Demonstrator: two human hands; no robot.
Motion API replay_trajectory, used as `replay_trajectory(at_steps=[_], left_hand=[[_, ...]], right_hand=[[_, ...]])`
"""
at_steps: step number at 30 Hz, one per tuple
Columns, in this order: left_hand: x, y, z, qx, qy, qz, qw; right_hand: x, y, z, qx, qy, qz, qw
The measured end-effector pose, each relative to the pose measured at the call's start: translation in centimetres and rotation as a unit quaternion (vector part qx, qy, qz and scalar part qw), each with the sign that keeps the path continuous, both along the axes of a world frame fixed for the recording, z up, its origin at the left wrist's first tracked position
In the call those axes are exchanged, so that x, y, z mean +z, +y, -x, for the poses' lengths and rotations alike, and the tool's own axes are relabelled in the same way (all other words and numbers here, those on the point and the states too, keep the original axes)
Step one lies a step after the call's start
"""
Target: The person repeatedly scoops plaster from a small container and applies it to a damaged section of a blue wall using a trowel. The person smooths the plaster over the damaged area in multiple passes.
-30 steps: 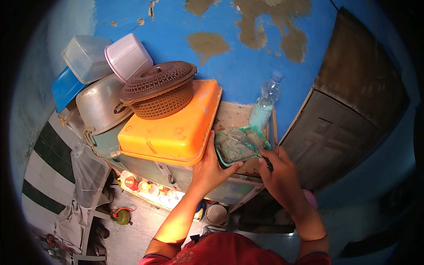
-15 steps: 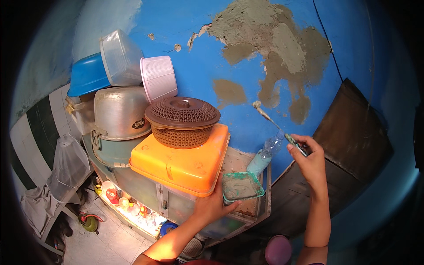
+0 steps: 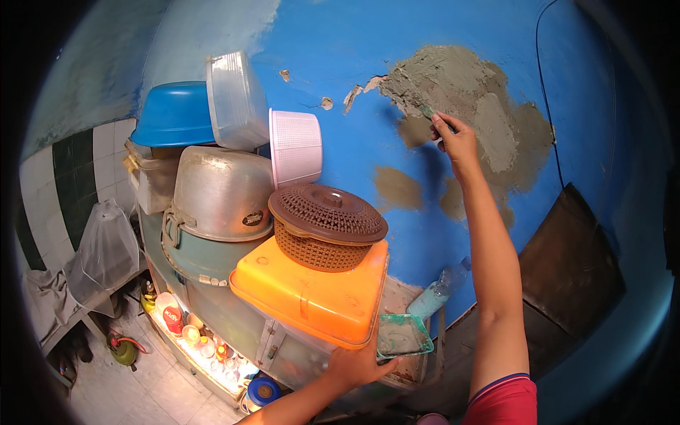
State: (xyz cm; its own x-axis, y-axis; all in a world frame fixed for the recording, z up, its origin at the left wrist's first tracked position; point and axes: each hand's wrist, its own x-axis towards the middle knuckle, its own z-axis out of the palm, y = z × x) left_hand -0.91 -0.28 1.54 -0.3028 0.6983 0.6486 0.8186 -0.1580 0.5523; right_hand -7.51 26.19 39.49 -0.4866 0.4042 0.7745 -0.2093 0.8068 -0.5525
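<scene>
High on the blue wall (image 3: 340, 42), my right hand (image 3: 457, 142) is closed round the green handle (image 3: 427, 111) of a small trowel, its tip against the grey mortar patch (image 3: 453, 78). The blade is hard to make out against the mortar. My left hand (image 3: 353, 368) grips the near left side of a green plastic tray (image 3: 428, 343) holding wet grey mortar (image 3: 401, 336). Its fingers are partly hidden beside an orange plastic box (image 3: 312, 294). Behind the tray, a clear plastic bottle (image 3: 435, 292) with pale contents leans toward the wall.
A brown woven-look lidded basket (image 3: 326, 248) rests on the orange box. Left of it stand a metal pot (image 3: 219, 188), a pink basket (image 3: 296, 149), a clear tub (image 3: 241, 106) and a blue basin (image 3: 173, 117). A dark panel (image 3: 574, 248) leans at the right; a black cable (image 3: 545, 85) hangs above.
My right hand has risen with the trowel from above the bottle to the mortar patch. My left hand stays at the tray. The whole view has shifted upward and to the left.
</scene>
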Motion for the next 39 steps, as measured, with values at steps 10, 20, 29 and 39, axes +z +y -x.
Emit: replay_trajectory(at_steps=[10, 20, 29, 39], left_hand=[[-0.1, 0.1, 0.1, -0.011, 0.004, -0.005, 1.0], [0.2, -0.2, 0.2, -0.011, 0.004, 0.005, 1.0], [0.1, 0.1, 0.2, -0.009, 0.021, -0.001, 1.0], [-0.3, 0.1, 0.0, -0.011, 0.015, -0.007, 1.0]], right_hand=[[3.0, 3.7, 3.8, -0.046, 0.018, 0.038, 0.998], [3.2, 4.4, 1.1, -0.1, 0.029, 0.008, 0.995], [4.0, 4.6, 1.8, -0.036, 0.065, -0.05, 0.996], [4.6, 5.2, 0.1, -0.171, 0.04, -0.101, 0.979]])
